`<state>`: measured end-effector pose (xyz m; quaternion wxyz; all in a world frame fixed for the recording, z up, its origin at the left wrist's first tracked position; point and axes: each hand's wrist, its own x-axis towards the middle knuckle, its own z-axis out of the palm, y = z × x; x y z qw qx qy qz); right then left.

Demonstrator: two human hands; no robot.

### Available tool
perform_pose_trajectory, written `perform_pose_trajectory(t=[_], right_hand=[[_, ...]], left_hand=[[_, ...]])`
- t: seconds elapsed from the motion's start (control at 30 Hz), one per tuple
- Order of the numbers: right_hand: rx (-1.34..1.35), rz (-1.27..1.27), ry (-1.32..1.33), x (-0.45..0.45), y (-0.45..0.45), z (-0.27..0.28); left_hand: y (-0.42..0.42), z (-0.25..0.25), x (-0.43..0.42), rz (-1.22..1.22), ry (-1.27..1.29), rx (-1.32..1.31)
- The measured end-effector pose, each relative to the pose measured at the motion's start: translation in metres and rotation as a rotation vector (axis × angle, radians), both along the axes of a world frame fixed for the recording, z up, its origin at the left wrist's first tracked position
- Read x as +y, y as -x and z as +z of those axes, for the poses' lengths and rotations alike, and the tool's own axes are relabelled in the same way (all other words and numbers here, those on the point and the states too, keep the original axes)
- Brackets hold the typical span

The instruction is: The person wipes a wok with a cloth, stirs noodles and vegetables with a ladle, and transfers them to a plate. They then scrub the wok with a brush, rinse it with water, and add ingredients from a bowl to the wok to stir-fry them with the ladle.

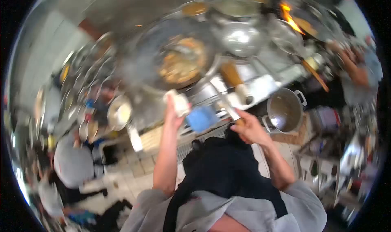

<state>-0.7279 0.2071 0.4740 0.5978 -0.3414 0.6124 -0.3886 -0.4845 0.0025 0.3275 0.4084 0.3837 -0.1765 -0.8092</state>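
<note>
A large dark wok (148, 50) sits on the range in front of me, with browned, yellowish food (183, 62) in it. My left hand (174, 117) is closed on a folded white cloth (179, 103) at the wok's near rim. My right hand (250, 128) grips the wooden end of a long metal utensil (223, 99). Its shaft runs up toward the food; its head is blurred, so ladle or spatula I cannot tell. Between my hands is a blurred blue thing (201, 118), perhaps a cloth.
Right of the wok are a brush-like tool (231, 73), a metal bowl (240, 38) and a deep pot (285, 111). Flames (290, 18) rise at another wok, near a co-worker (360, 71). Several seasoning containers (87, 71) and a pan (119, 113) stand left. Another person (73, 160) is lower left.
</note>
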Motion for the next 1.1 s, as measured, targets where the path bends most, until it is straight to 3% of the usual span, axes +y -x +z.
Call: perform_pose_trajectory(t=[0.07,0.17,0.23,0.3,0.33,0.47,0.6,0.67,0.7,0.77,0.83,0.9,0.97,1.03,1.1], right_hand=[[0.091,-0.004,0.059,0.012,0.003,-0.002],[0.195,-0.006,0.11,0.022,0.002,0.0],[0.266,0.015,0.025,0.027,0.002,0.018],[0.329,0.006,0.188,0.036,0.004,0.002],[0.264,0.027,0.084,0.041,0.005,0.01],[0.308,-0.059,0.265,0.051,0.011,-0.028],[0.258,-0.009,0.14,0.057,0.011,0.004],[0.175,0.035,0.016,0.058,0.007,0.022],[0.172,-0.009,0.115,0.059,0.005,0.016],[0.119,-0.038,0.204,0.065,0.002,0.0],[0.017,-0.044,0.093,0.069,0.007,0.011],[-0.047,-0.017,0.065,0.07,0.015,0.029],[0.063,0.097,0.017,0.064,0.028,0.047],[0.201,0.191,0.033,0.051,0.041,0.05],[0.25,0.272,-0.035,0.023,0.046,0.064]], left_hand=[[0.0,0.002,-0.003,0.044,-0.057,0.126],[0.001,0.003,-0.028,0.04,-0.224,0.084],[0.006,-0.006,-0.033,-0.009,-0.147,0.06],[0.011,-0.002,-0.035,-0.011,-0.138,0.025],[0.015,0.004,-0.037,-0.006,-0.135,0.007],[0.021,0.017,-0.042,-0.037,-0.316,0.002],[0.042,0.042,-0.044,0.05,-0.355,-0.091],[0.04,0.034,-0.056,0.006,-0.43,0.002],[0.031,0.002,-0.074,-0.043,-0.459,0.096],[0.029,-0.017,-0.064,-0.05,-0.189,0.089],[0.038,-0.005,-0.045,0.073,-0.331,0.13],[0.048,0.051,0.003,0.124,-0.305,0.074],[0.05,0.073,0.032,0.109,-0.278,0.062],[0.057,0.072,0.027,0.168,-0.297,-0.021],[0.05,0.027,-0.005,0.045,-0.209,0.119]])
